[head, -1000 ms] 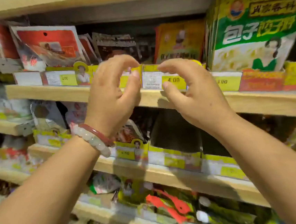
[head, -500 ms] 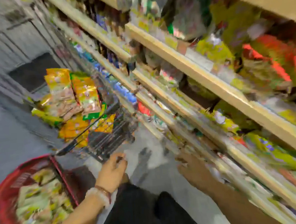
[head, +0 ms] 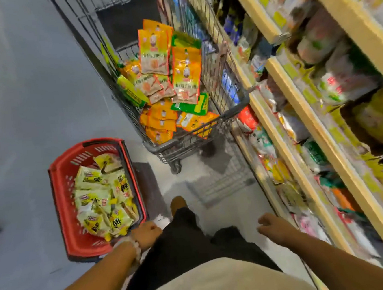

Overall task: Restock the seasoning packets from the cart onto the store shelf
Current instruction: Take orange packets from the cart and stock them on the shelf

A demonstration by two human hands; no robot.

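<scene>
Ahead on the floor, wire cart (head: 186,143) parked against the store shelf (head: 300,115), its long axis running away from the person along the aisle. Seasoning packets (head: 170,76) heaped inside, orange and green, several standing on end. Both hands low at hip level, well apart, holding nothing: left hand (head: 146,234) loosely curled just beside the red basket (head: 63,204), right hand (head: 273,227) relaxed, shelf side. Cart sits forward, slightly right of centre, well out of reach. My read: right hand is marginally nearer the packets, left is nearer the basket. Next pick probably needs a step forward first.
</scene>
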